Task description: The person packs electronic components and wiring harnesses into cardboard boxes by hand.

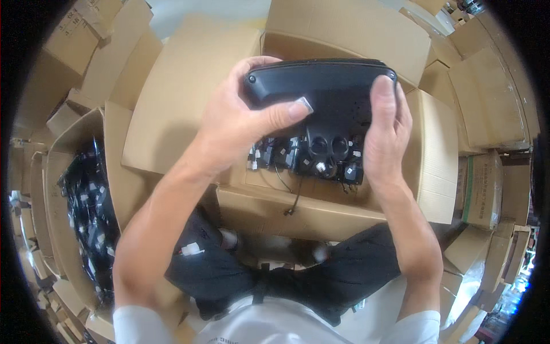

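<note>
A wide, glossy black plastic housing (338,94) with rounded corners is held up level over an open cardboard box (298,203). A short lower part of it bears two round recesses. My left hand (243,114) grips its left end, thumb across the face and fingers behind. At that thumb's tip is a small silvery-white piece (307,106), perhaps a sticker. My right hand (387,126) clasps the right end, thumb on the front near the corner. Beneath, inside the box, lie several black parts (275,152) with white labels and thin cables. The housing hides some of the box's inside.
To the left stands another open carton (112,189) with black items (89,218) in shiny wrapping. Raised box flaps (192,92) surround the work. Stacked cartons (487,97) line the right side. My dark-trousered legs (355,264) are spread below the box's near wall.
</note>
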The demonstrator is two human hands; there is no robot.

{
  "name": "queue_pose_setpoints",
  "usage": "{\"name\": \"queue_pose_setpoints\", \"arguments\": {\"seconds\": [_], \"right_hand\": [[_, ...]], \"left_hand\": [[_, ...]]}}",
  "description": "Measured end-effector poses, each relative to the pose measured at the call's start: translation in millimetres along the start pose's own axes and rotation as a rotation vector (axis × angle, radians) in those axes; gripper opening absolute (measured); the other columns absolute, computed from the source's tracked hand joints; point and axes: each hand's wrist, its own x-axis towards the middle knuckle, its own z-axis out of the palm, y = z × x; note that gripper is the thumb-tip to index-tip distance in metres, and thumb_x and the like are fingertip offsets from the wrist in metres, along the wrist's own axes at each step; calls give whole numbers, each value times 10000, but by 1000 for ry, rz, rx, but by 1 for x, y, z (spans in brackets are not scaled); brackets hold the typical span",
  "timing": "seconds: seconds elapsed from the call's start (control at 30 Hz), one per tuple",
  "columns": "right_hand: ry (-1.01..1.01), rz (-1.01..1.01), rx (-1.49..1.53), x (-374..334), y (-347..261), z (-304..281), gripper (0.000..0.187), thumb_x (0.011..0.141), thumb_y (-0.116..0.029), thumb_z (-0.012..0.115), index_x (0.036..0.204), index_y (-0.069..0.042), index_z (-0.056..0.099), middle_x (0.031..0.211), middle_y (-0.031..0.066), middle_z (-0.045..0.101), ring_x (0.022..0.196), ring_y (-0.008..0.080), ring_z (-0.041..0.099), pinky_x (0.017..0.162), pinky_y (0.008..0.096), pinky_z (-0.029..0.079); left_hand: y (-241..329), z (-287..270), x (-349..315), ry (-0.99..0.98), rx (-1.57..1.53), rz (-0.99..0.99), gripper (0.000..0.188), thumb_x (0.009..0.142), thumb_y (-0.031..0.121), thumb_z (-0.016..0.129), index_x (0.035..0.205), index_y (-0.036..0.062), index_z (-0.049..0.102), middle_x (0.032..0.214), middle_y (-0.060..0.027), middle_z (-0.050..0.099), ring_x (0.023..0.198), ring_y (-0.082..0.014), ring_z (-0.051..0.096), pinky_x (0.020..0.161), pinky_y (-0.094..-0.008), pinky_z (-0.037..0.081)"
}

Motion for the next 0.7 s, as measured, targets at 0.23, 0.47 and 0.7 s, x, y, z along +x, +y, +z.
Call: {"name": "queue_pose_setpoints", "arguments": {"seconds": [0.23, 0.47, 0.7], "right_hand": [[-200, 799, 240, 23, -10, -30, 496, 1000, -483, 594, 1146, -13, 649, 1047, 83, 691, 936, 165, 654, 822, 323, 532], [-246, 450, 92, 34, 2, -50, 441, 912, -370, 712, 1161, -10, 652, 1023, 71, 697, 915, 157, 658, 831, 317, 537], [-763, 224, -703, 12, 98, -30, 545, 723, -228, 847, 1127, 21, 579, 988, 235, 685, 949, 270, 694, 865, 394, 533]], "left_hand": [[-10, 16, -3, -129, 684, 1058, 448, 749, 44, 782, 1162, 30, 609, 1207, -206, 645, 1082, -363, 654, 970, -473, 522], [-9, 9, -2, -142, 831, 890, 602, 793, 188, 774, 1336, 48, 556, 1371, -199, 558, 1215, -366, 585, 1039, -499, 476], [-30, -14, 7, 106, 957, 591, 757, 782, 169, 806, 1454, 63, 475, 1486, -200, 432, 1239, -369, 546, 1044, -438, 462]]}}
